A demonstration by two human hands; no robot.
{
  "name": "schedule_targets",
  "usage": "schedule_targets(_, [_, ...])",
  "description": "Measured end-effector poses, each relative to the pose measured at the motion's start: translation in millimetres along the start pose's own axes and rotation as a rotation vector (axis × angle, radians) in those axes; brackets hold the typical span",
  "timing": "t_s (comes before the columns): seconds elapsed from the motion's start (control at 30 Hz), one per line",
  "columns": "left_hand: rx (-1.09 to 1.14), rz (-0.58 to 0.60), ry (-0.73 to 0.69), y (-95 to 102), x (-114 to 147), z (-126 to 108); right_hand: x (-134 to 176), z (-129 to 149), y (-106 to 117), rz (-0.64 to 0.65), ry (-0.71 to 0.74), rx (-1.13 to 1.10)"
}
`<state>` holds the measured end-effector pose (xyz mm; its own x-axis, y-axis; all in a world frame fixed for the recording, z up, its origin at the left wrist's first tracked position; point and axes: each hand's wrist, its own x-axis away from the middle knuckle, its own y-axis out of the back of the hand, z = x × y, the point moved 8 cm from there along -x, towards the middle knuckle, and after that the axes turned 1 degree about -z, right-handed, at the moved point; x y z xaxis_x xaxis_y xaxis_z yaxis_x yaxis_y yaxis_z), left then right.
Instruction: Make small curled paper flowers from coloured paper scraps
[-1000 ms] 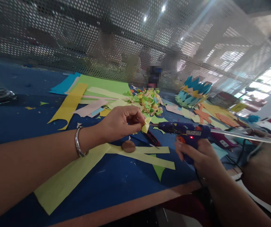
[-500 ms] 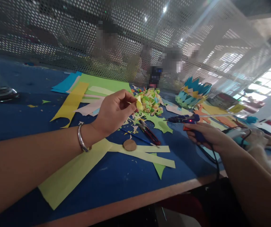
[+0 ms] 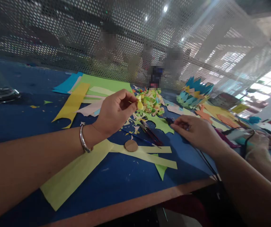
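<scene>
My left hand (image 3: 118,110), a silver bangle at its wrist, pinches a small curled yellow paper piece (image 3: 140,105) beside a heap of curled paper pieces (image 3: 151,101). My right hand (image 3: 194,130) is closed over a dark blue glue gun (image 3: 170,120); only its front end shows past the fingers, pointing left, and the rest is hidden. Under the nozzle lies a green paper scrap with curved cut-outs (image 3: 159,124). Dark red-handled scissors (image 3: 153,135), a thin blue brush (image 3: 140,138) and a round brown disc (image 3: 131,145) lie between my hands.
Pale yellow paper strips (image 3: 78,175) lie along the front of the blue table (image 3: 116,189). Coloured sheets (image 3: 104,82) are at the back, before a perforated screen (image 3: 66,41). A spiky blue-and-yellow paper piece (image 3: 193,93) stands at right. Another person's hand (image 3: 258,142) is farther right.
My right hand has moved left and turned over the glue gun, covering most of it. The gun's red light and glue stick no longer show. My left hand has barely moved.
</scene>
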<state>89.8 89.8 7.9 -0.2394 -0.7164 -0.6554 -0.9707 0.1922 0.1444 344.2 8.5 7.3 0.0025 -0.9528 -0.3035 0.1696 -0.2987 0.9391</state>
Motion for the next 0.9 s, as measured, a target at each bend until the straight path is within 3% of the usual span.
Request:
schedule_targets(0.13, [-0.008,-0.031,-0.017,1.9,-0.5,1.3,-7.9,64.8,-10.3,0.109,0.22,-0.208])
schedule_targets(0.23, [-0.024,-0.052,-0.027,3.5,-1.7,3.0,-15.8,91.8,-22.2,0.2,0.294,-0.303])
schedule_targets(0.33, [-0.046,-0.065,-0.028,4.5,-2.9,4.4,-22.0,108.7,-32.6,0.247,0.368,-0.257])
schedule_targets(0.57, [-0.044,-0.053,-0.028,3.8,-2.4,6.8,-28.9,125.6,-48.7,0.343,0.485,-0.204])
schedule_targets(0.9, [-0.062,-0.027,-0.029,1.8,-4.4,9.2,-30.1,118.3,-55.4,0.362,0.538,-0.183])
